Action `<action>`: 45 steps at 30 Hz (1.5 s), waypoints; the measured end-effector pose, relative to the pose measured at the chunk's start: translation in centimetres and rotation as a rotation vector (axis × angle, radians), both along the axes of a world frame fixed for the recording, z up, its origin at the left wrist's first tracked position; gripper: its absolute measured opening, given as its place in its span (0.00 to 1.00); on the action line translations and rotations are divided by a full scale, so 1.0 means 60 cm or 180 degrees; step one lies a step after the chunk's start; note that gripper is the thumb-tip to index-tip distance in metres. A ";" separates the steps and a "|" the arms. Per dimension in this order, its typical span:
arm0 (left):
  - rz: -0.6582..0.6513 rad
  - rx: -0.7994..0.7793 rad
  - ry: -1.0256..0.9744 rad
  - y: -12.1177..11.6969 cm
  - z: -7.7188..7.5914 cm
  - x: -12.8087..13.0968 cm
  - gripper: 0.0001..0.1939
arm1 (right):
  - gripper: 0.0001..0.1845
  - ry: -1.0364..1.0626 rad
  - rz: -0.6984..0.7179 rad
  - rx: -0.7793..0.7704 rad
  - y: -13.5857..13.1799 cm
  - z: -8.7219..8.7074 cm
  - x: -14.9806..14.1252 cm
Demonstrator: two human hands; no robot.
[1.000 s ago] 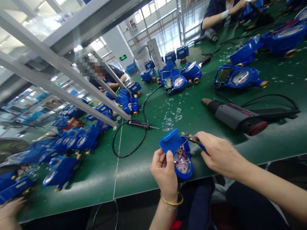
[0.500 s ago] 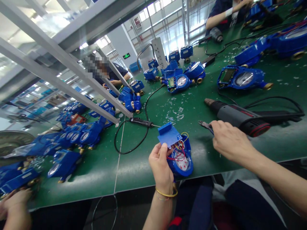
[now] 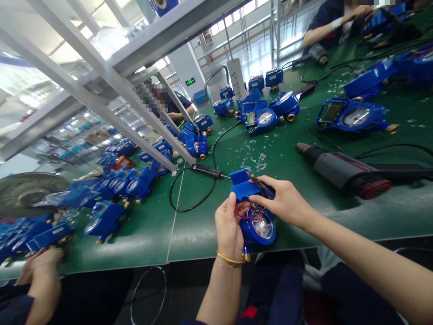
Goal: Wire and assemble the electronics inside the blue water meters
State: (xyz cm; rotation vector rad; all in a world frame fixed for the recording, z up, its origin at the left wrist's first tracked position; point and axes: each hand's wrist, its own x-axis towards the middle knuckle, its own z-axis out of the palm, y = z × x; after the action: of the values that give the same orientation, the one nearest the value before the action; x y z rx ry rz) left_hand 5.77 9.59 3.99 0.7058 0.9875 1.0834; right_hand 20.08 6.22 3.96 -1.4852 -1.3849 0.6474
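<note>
My left hand [image 3: 230, 225] pinches the edge of a blue plastic cover [image 3: 245, 192], tilted above a blue water meter [image 3: 260, 229] at the bench's front edge. Thin red and yellow wires [image 3: 252, 211] run between the meter and the underside of the cover. My right hand [image 3: 287, 198] is closed round a pair of small pliers [image 3: 259, 181]; their tip is at the cover's raised flap, and whether they grip it I cannot tell. The right thumb and fingers lie close to the cover's right side. A soldering iron [image 3: 207, 171] lies just left, its tip pointing toward the cover.
A heat gun [image 3: 345, 169] lies to the right on the green bench [image 3: 199, 230]. Several blue meters [image 3: 265, 118] stand behind, and more [image 3: 135, 180] are at left beyond grey rack posts [image 3: 152, 149]. A co-worker's hands [image 3: 47, 259] are at far left.
My right hand has moved left with the pliers, from beside the heat gun to the blue cover. The cover has tilted in my left hand. The view has shifted slightly.
</note>
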 end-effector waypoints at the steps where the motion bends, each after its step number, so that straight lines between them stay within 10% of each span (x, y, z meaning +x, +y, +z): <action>1: -0.0021 0.0003 -0.0014 0.000 0.001 0.000 0.20 | 0.17 0.0056 -0.0057 0.0005 0.002 -0.003 -0.001; 6: -0.0296 0.0228 0.0222 0.002 0.007 -0.011 0.19 | 0.17 0.0587 -0.0099 0.0233 0.008 -0.018 0.006; 18: -0.0969 0.1995 0.3029 0.069 0.054 -0.102 0.23 | 0.13 0.0820 0.1260 0.0431 0.039 0.007 0.007; 26: -0.2615 0.3933 0.5595 0.133 0.130 -0.114 0.25 | 0.10 0.0531 0.1631 0.0324 0.040 0.025 0.013; 37: -0.1450 0.4495 0.4784 0.083 0.123 -0.115 0.10 | 0.04 0.0554 0.1389 0.0325 0.022 0.004 0.013; 45: -0.1134 0.4654 0.5484 0.052 0.129 -0.111 0.22 | 0.08 0.0735 0.1411 0.0265 0.007 0.001 0.007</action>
State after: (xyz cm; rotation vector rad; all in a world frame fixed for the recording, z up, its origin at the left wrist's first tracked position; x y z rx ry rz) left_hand -0.86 12.72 11.72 3.1783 1.1255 0.4932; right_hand 20.50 6.65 4.01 -1.0043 -1.5474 0.9906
